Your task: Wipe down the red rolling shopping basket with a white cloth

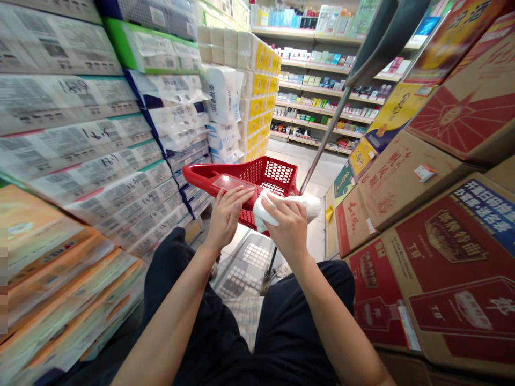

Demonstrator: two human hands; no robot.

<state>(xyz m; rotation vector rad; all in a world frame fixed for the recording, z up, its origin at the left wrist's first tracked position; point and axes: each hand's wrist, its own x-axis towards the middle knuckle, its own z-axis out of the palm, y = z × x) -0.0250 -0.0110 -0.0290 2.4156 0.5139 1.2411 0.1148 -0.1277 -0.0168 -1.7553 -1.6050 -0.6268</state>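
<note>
A red plastic shopping basket (pixel 277 170) with grid-holed walls sits in front of my knees, turned at an angle. My left hand (pixel 228 215) rests on its near rim, fingers close together over the top as it holds the edge. In my right hand (pixel 290 219) is a bunched white cloth (pixel 309 206), pressed against the rim just right of my left hand. The cloth hides part of the basket's corner. A long metal pole (pixel 330 128) with a dark grey grip slants up from the basket's right side.
Stacked packs of tissue paper (pixel 80 123) rise close on the left. Cardboard cartons (pixel 454 257) are piled close on the right. Beyond the basket, shelves (pixel 322 75) hold many small boxes. The tiled floor (pixel 245 262) shows beneath the basket, between my legs.
</note>
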